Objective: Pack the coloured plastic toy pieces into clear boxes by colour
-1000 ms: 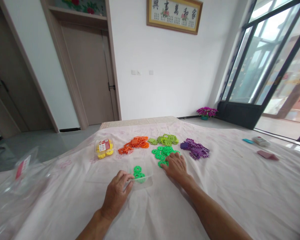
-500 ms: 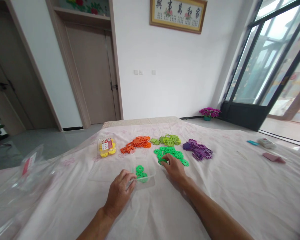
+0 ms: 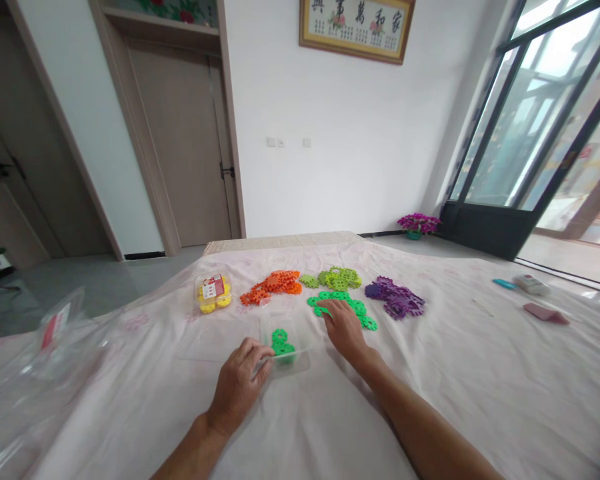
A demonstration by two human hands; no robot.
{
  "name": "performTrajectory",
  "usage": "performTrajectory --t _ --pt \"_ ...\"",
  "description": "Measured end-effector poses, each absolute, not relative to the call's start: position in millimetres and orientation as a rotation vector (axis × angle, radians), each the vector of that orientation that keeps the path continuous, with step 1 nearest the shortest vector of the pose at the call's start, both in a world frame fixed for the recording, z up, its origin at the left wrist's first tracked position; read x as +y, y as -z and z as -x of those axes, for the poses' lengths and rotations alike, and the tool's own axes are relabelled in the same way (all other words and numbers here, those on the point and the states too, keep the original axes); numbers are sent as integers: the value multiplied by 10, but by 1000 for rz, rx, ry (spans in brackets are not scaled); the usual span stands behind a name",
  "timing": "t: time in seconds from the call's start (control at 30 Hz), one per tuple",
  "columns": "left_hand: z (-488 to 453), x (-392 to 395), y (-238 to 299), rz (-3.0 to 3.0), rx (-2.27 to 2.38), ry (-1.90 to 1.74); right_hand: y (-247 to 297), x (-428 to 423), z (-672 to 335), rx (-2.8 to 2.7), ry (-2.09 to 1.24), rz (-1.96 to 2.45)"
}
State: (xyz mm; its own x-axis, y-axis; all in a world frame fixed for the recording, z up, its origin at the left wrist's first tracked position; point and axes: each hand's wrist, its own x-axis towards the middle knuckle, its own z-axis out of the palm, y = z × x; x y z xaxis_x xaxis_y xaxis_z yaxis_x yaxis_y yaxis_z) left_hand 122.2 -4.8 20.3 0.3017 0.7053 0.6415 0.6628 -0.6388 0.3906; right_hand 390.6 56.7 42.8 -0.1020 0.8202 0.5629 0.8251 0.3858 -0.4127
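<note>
My left hand (image 3: pixel 243 377) is closed on the near rim of a clear plastic box (image 3: pixel 303 363), thumb and fingers pinching its edge. A few green gear-shaped pieces (image 3: pixel 280 340) lie inside that box. My right hand (image 3: pixel 346 331) reaches over a heap of green gear pieces (image 3: pixel 353 308), palm down, with its fingers stretched onto the heap's left side. They hide part of the heap, and I see no piece held in them. A clear lid-like sheet (image 3: pixel 210 340) lies flat left of the box.
Behind the green heap are orange gears (image 3: pixel 277 283) and lime gears (image 3: pixel 341 278), with purple gears (image 3: pixel 397 298) to the right. A lidded box of yellow pieces (image 3: pixel 213 295) stands at left. Clear plastic bags (image 3: pixel 45 360) cover the left edge; a pink cloth (image 3: pixel 546 313) lies far right.
My right hand has moved slightly forward over the green heap, and its fingers have gone from a pinch to a flatter reach. My left hand stays on the box rim.
</note>
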Motion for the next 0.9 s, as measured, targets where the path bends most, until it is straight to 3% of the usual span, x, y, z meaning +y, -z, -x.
performTrajectory --t 0.2,0.7,0.9 --pt "-1228 -53 -209 -2501 1310 -1298 -251 730 -4223 -2130 150 1787" --pt "-1229 -48 -209 -2486 1309 -1270 -418 957 -3957 -2507 391 1819" --pt "-1222 -54 -218 -2495 1293 -1259 -437 1193 -3931 -2397 370 1915"
